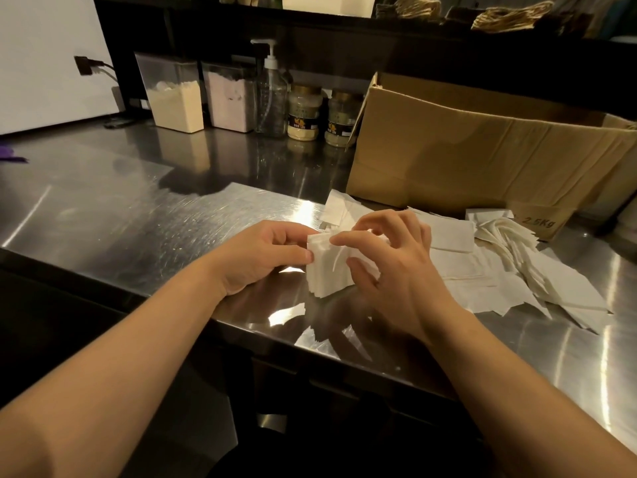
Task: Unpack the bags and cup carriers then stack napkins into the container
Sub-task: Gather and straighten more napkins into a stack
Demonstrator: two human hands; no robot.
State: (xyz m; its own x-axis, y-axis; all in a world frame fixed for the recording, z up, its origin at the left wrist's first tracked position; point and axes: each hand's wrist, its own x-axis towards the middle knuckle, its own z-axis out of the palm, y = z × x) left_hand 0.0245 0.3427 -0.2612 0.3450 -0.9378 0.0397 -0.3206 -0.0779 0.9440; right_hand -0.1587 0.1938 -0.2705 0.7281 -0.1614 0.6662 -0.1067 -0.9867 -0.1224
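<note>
Left hand [265, 251] grips the left side of a napkin stack [325, 270], thumb on its near face. Right hand [389, 263] pinches the stack's top edge, fingers curled. Stack stands on the steel counter [138, 219]. Loose napkins [517, 270] lie spread just right; an open cardboard box [465, 157] sits behind them.

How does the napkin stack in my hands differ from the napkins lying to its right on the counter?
The napkin stack is squared up and thick; the loose napkins lie fanned and scattered flat. The stack is gripped by the left hand and right hand; the loose napkins are untouched. The stack sits nearer the steel counter's front edge, the loose ones by the cardboard box. Both are white.
</note>
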